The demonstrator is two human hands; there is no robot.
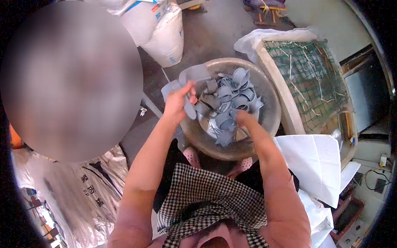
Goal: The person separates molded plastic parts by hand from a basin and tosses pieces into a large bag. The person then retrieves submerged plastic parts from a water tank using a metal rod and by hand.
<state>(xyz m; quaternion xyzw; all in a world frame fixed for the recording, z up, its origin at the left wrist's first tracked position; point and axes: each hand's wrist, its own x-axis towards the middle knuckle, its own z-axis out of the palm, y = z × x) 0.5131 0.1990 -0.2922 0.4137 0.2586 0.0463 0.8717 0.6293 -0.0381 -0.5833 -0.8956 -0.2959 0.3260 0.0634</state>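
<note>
A wide round metal basin [271,103] stands in front of me, holding a heap of curved grey plastic pieces [231,93]. Above its left rim, my left hand [178,102] is closed around several flat, rounded grey plastic pieces [194,73], which stick out past the fingers. My right hand [245,119] reaches down into the basin from the near right side. Its fingers are bunched together at a grey piece [234,113] in the heap; their tips are partly hidden.
White sacks [165,39] stand behind the basin to the left. On the right is a pale-framed box with green netting [306,70], with a white board [310,165] nearer me. Printed sacking [82,198] lies at lower left. A large blurred patch hides the upper left.
</note>
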